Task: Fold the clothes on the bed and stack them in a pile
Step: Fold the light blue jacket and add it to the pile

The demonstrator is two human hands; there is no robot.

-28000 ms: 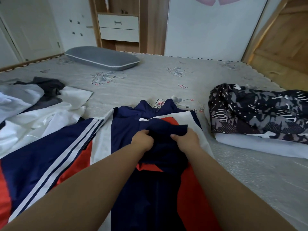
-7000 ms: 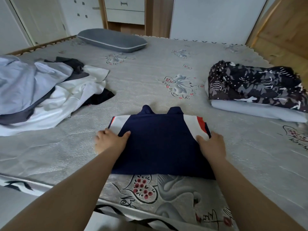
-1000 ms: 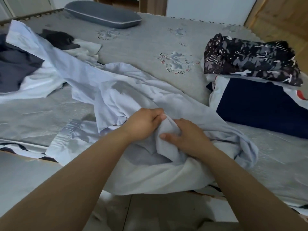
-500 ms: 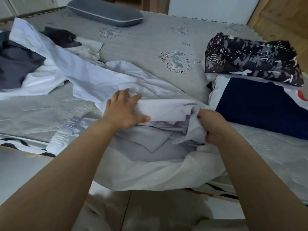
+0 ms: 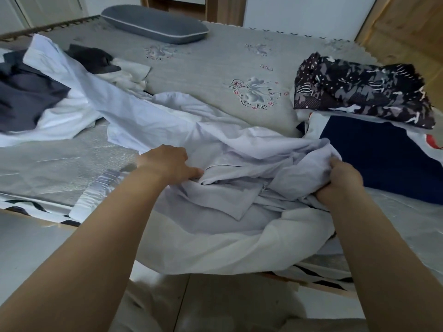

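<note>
A crumpled pale lilac garment (image 5: 215, 144) lies across the near edge of the bed (image 5: 215, 65), part of it hanging over the side. My left hand (image 5: 167, 164) grips a fold of it at the left, fingers tucked into the cloth. My right hand (image 5: 340, 180) clutches a bunch of the same fabric at the right. To the right sits the pile: a folded navy jacket (image 5: 378, 159) with white and red trim, partly under a dark patterned garment (image 5: 359, 89).
A heap of unfolded white and dark grey clothes (image 5: 36, 104) lies at the left of the bed. A grey pillow (image 5: 153, 23) rests at the far end. A wooden panel (image 5: 407, 27) stands at the right; floor shows below the bed edge.
My hands have moved apart, spreading the pale garment: the left went left, the right went right toward the navy jacket.
</note>
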